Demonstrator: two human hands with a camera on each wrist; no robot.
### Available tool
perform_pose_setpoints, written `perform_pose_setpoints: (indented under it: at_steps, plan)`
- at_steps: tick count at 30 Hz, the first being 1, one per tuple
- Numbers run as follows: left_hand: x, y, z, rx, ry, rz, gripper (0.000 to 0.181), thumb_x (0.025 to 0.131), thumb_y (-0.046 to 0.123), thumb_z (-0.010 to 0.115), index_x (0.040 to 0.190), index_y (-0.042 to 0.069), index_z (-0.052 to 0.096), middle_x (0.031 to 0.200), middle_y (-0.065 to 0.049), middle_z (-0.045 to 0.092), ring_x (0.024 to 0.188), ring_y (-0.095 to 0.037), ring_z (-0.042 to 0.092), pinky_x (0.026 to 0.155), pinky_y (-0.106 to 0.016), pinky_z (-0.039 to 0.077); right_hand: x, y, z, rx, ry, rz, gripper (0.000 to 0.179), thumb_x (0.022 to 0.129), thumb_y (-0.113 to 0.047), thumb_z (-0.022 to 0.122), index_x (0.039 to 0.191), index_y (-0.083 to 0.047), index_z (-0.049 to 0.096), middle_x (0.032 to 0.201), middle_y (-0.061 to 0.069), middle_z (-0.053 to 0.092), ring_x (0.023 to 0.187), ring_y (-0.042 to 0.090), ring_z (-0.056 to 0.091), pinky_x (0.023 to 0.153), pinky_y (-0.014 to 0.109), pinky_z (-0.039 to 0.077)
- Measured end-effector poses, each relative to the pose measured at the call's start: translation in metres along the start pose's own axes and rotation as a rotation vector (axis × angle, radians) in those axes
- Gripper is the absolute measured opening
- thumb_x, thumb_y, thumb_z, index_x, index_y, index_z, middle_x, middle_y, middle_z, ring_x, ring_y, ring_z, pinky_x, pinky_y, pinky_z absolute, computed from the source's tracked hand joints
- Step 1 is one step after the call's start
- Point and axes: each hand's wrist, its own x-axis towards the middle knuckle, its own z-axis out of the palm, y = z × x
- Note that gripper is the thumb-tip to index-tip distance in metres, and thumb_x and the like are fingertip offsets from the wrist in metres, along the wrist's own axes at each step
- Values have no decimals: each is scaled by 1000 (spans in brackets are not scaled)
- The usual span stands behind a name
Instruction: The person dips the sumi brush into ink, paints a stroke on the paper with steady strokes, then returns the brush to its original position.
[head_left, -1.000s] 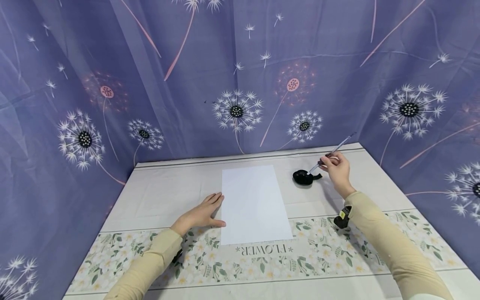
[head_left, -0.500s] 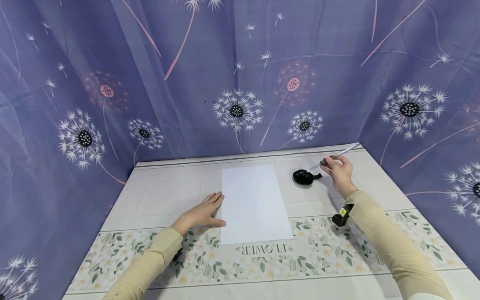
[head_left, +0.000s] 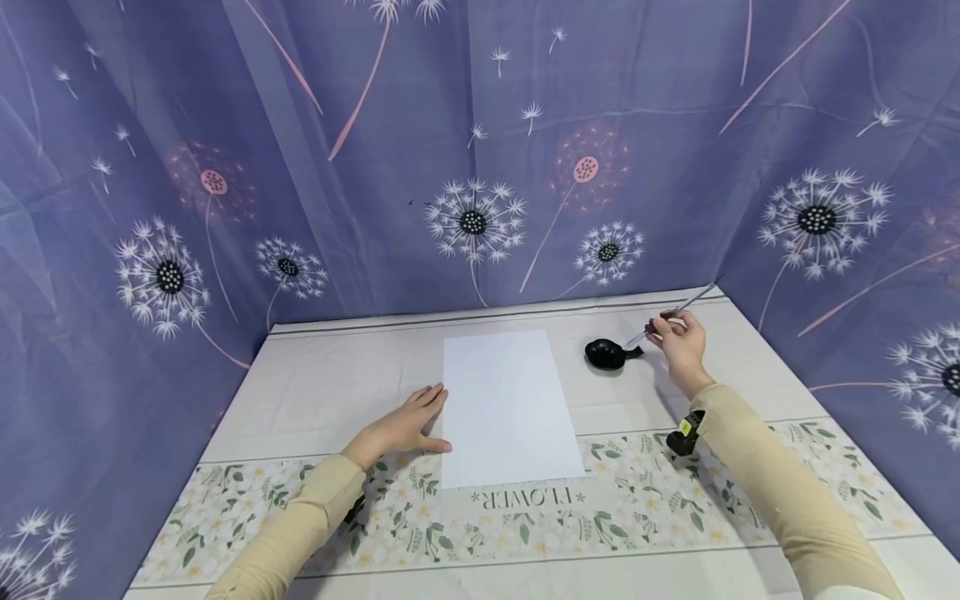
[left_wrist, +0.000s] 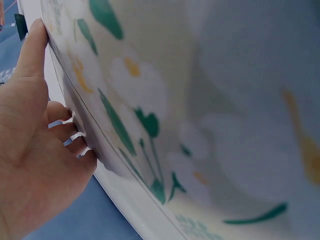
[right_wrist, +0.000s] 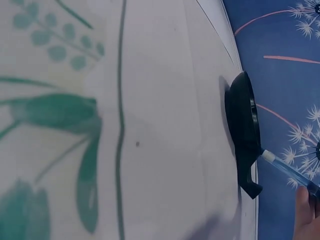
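In the head view my right hand (head_left: 681, 343) pinches a slim brush (head_left: 697, 298) with a translucent handle, held slanted. Its lower end meets the right rim of a small black dish (head_left: 604, 354) that has a short handle. From the right wrist, the brush (right_wrist: 290, 170) shows a pale collar at the rim of the dish (right_wrist: 242, 117); whatever lies past the collar is hidden. My left hand (head_left: 401, 429) lies with fingers spread at the left edge of a blank white sheet of paper (head_left: 510, 408), fingertips and thumb on that edge. The left hand (left_wrist: 47, 145) holds nothing.
A pale tablecloth (head_left: 337, 375) with a floral band and upside-down FLOWER lettering covers the table. Purple dandelion curtains (head_left: 375, 208) stand close behind and on both sides. A black wrist camera (head_left: 684, 433) hangs under the right sleeve.
The brush's lower end has shifted from over the dish's middle to its right rim. My right hand has moved slightly right. Left hand, paper and dish have stayed put.
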Motion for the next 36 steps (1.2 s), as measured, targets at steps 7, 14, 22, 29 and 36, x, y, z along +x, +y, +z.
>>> perform_pose_setpoints:
  at_steps: [7, 14, 22, 29, 36]
  plan:
    - [0, -2, -1, 11, -5, 6, 101, 86, 55, 64, 155, 2, 12, 163, -17, 5, 150, -38, 4, 121, -53, 17, 5, 0, 0, -134, -10, -114, 16, 92, 3, 59, 107, 5, 55, 74, -6, 69, 72, 4, 69, 71, 19, 58]
    - [0, -2, -2, 13, 6, 20, 102, 85, 55, 65, 155, 2, 13, 163, -18, 6, 150, -39, 4, 121, -54, 17, 3, -5, 5, -243, -48, -239, 24, 91, 5, 60, 113, 14, 53, 78, -7, 67, 74, 2, 68, 73, 19, 58]
    - [1, -3, 0, 15, 8, 25, 102, 85, 55, 65, 155, 2, 13, 163, -18, 6, 150, -39, 5, 121, -54, 17, -11, -20, 19, -169, -83, -263, 15, 88, 12, 60, 102, 13, 56, 75, -1, 69, 70, 5, 69, 69, 21, 59]
    - [2, -4, 2, 22, 2, 18, 102, 85, 56, 65, 155, 3, 13, 163, -17, 6, 150, -38, 5, 121, -53, 18, -13, -16, 19, -208, -93, -248, 26, 88, 13, 59, 111, 22, 49, 73, -4, 68, 67, 3, 68, 68, 21, 58]
    - [2, -4, 0, 13, 9, 20, 102, 85, 55, 66, 155, 3, 14, 163, -17, 7, 150, -39, 6, 121, -54, 18, -9, -13, 15, -247, -61, -214, 18, 89, 11, 60, 106, 13, 56, 73, -7, 67, 68, 3, 67, 67, 19, 58]
